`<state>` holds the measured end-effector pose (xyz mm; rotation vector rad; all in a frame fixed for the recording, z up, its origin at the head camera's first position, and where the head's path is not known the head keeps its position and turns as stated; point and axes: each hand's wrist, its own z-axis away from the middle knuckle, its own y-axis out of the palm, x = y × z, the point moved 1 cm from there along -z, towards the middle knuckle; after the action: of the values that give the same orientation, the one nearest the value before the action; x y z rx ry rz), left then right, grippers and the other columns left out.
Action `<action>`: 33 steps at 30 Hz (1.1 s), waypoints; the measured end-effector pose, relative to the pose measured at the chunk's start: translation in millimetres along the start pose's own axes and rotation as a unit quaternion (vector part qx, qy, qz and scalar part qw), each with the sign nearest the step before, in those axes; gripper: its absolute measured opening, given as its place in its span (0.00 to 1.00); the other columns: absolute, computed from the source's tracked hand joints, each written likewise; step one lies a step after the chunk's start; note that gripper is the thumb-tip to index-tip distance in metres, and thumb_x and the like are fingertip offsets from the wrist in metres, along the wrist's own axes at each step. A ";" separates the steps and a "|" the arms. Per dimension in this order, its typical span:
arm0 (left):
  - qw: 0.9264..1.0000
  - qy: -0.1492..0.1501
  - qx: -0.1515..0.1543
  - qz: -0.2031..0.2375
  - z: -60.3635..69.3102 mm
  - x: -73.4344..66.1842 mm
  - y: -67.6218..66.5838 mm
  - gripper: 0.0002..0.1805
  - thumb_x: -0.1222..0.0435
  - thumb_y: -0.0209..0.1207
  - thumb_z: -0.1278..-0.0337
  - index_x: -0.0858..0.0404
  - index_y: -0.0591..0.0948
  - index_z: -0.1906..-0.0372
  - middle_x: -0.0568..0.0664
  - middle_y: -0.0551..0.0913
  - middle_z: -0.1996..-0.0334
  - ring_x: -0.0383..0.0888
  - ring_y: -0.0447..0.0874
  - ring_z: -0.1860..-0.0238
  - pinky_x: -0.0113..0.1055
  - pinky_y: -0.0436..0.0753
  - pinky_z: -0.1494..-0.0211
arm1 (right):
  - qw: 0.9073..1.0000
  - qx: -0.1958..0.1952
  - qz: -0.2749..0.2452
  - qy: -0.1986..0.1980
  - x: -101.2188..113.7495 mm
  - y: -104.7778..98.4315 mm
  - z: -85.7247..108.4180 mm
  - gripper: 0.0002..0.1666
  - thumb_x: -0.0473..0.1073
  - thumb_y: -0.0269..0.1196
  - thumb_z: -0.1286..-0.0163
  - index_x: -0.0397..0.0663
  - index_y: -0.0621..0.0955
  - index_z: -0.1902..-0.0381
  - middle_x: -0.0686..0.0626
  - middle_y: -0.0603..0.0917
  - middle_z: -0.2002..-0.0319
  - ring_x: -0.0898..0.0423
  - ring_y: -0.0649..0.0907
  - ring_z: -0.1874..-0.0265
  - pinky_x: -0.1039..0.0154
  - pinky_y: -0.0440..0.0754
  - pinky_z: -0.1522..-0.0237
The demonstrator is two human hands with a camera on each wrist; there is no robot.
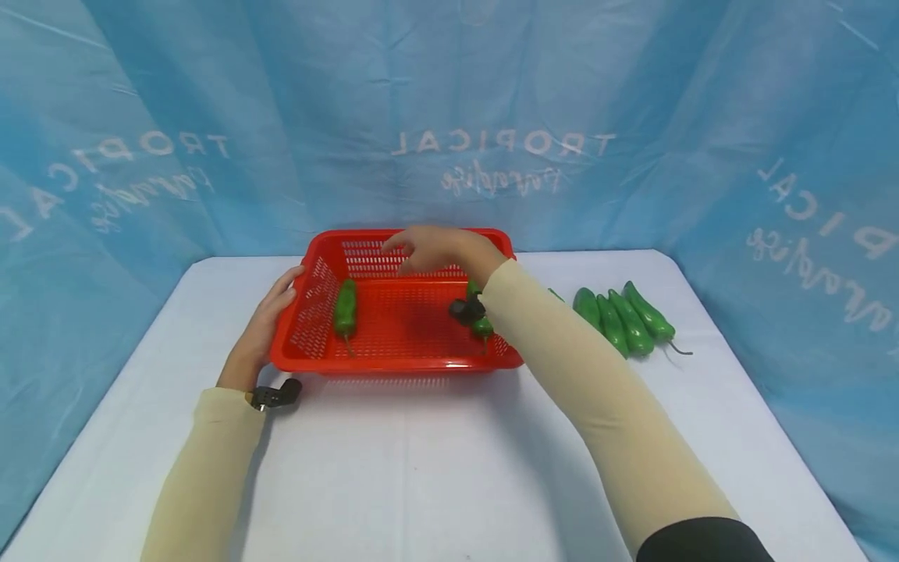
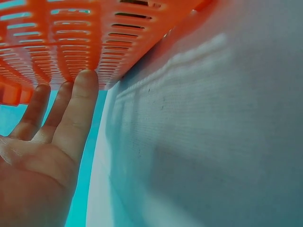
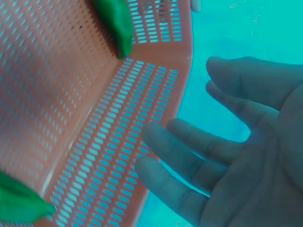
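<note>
A red perforated plastic basket (image 1: 407,363) stands on the white-covered table. My left hand (image 1: 265,321) is at the basket's left side, its fingertips touching the outer wall; in the left wrist view those fingers (image 2: 78,111) look straight. Above the back part of the basket hovers my right hand (image 1: 431,248), holding nothing, fingers spread loosely in the right wrist view. One green pepper (image 1: 345,309) lies along the basket's left wall. Toward the right side sits another green pepper (image 1: 482,326), partly hidden by the right wrist's camera and sleeve.
Right of the basket, several green peppers (image 1: 635,324) lie side by side on the table (image 1: 393,468), some partly covered by the right forearm. A blue printed curtain (image 1: 435,117) hangs round the back and sides.
</note>
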<state>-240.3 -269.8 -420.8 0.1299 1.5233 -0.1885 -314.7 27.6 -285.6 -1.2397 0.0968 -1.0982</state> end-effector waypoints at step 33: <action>0.999 0.020 0.012 0.023 -2.1 0.7 -0.2 0.29 0.52 0.40 0.23 0.43 0.52 0.22 0.45 0.63 0.32 0.37 0.76 0.43 0.30 0.86 0.50 | 0.989 -0.086 0.110 0.048 -66.5 2.8 162.8 0.33 0.40 0.64 0.32 0.51 0.71 0.29 0.41 0.73 0.33 0.45 0.81 0.43 0.51 0.87 0.51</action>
<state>-242.4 -269.6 -421.6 0.1897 1.5574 -0.1682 -250.4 188.7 -256.4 -1.2948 0.4002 -0.9715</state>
